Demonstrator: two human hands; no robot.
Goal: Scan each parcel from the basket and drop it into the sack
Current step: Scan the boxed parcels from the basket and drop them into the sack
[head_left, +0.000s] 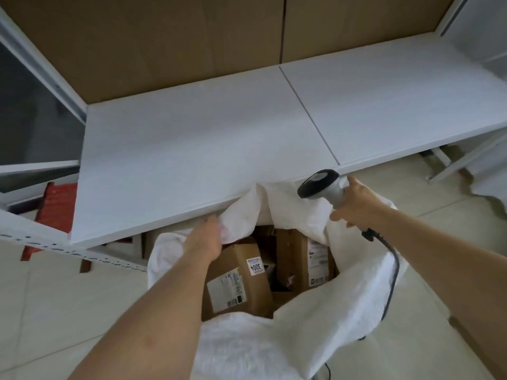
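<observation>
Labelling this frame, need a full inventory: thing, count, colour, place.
sack: 1, white, on the floor under the table edge, mouth open
parcels: at least 2 visible, brown cardboard with white labels, inside the sack
scanner: 1, grey with black head, above the sack's right rim
scanner cable: 1, black, hanging down over the sack's right side
table: 1, white, across the middle
red object: 1, partly hidden beneath the table, left
floor: pale tiles
left hand: grips the sack's far rim
right hand: holds the scanner handle
</observation>
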